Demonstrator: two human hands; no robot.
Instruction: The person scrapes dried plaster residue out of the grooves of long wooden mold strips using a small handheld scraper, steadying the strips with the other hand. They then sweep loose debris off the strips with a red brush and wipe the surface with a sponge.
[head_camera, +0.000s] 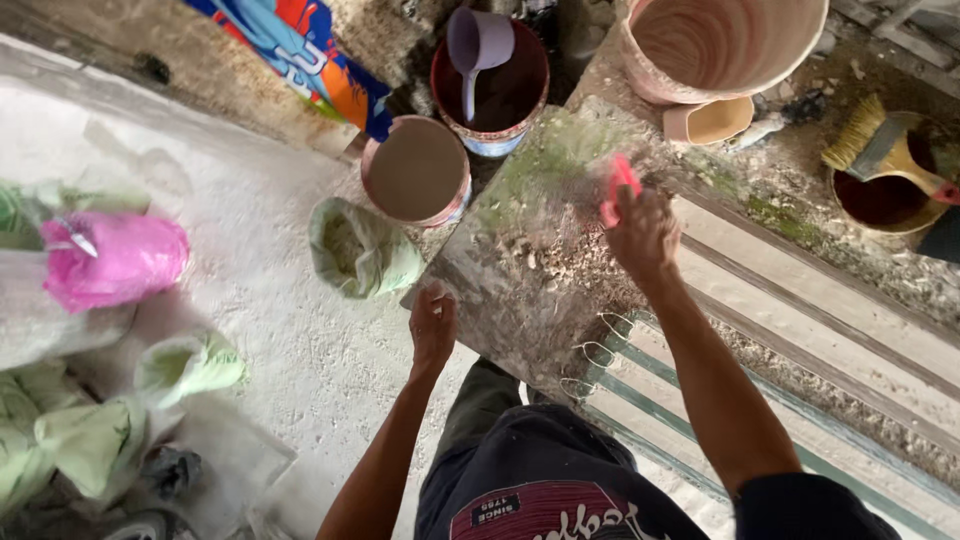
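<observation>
My right hand (645, 235) grips a small red-handled tool (617, 187), blurred with motion, against a dirty flat slab (530, 270) strewn with crumbs and debris. My left hand (432, 325) holds the slab's near left edge, fingers curled over it. The slab rests on a long pale moulded strip (800, 300) that runs off to the right.
Past the slab stand a lidded tin (416, 170), a bucket of dark liquid (520, 95) with a purple scoop (478, 45), a large pale bucket (715, 45), and a brush on a tin (885, 150). Pink and green plastic bags (115, 258) lie left on the white dusty floor.
</observation>
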